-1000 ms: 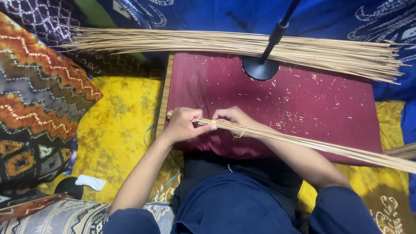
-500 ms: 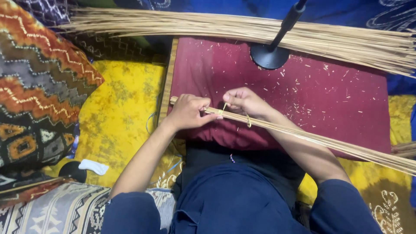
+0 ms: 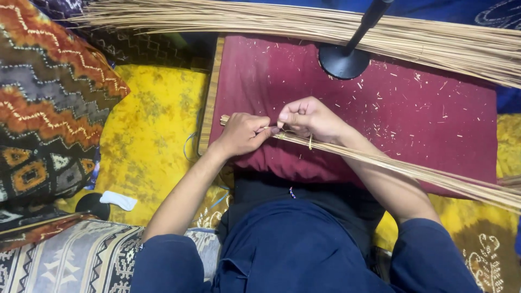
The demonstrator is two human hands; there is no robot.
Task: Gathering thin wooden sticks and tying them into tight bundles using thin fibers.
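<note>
A thin bundle of tan sticks [image 3: 412,172] runs from my hands out to the lower right over a maroon board [image 3: 412,116]. My left hand [image 3: 242,133] grips the bundle's near end. My right hand [image 3: 309,118] pinches a yellow rubber band [image 3: 310,142] that loops around the sticks just beside the left hand. The two hands almost touch. The end of the bundle pokes out to the left of my left hand.
A large heap of the same sticks [image 3: 304,27] lies across the top. A black round stand base [image 3: 343,61] with a pole sits on the board. A patterned cushion [image 3: 49,103] is at left, yellow cloth [image 3: 152,135] beside it, a small white object [image 3: 118,200] lower left.
My right hand has lifted and shifted up and left, pulling the rubber band closer to my left hand. The view has drifted so the board sits a little lower and right in the frame.
</note>
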